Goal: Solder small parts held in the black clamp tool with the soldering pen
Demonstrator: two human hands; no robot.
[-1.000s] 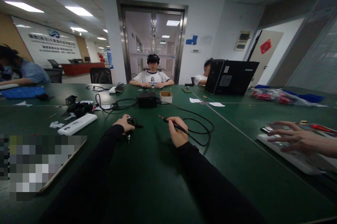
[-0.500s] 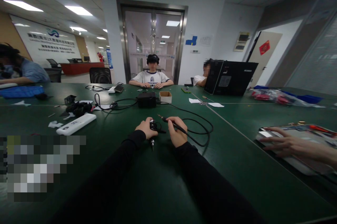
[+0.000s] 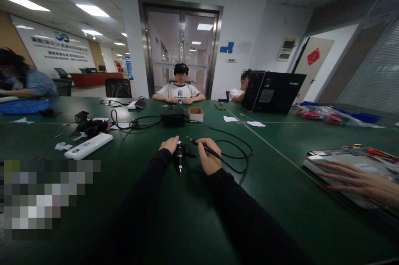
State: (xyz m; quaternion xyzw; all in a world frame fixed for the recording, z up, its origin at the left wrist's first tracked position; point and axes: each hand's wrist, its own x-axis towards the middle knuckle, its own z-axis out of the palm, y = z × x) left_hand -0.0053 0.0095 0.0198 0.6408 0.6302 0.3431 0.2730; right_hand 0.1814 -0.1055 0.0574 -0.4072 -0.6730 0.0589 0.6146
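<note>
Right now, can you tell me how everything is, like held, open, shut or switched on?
Right hand: closed on the pen-shaped tool.
Pen-shaped tool: held, off to the right of the pointed tool.
Left hand: at the pointed tool; grip unclear.
Pointed tool: tip toward the wearer.
Black cable: loosely looped.
Small box: open on top.
Glass doors: shut.
Ceiling lights: on.

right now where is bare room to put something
Bare green table lies between the black sleeves, nearer than the tool by the left hand; another patch, between the looped cable and pale seam. Crowded: left, around the white device and black bundle, and ahead, by the black box.
</note>
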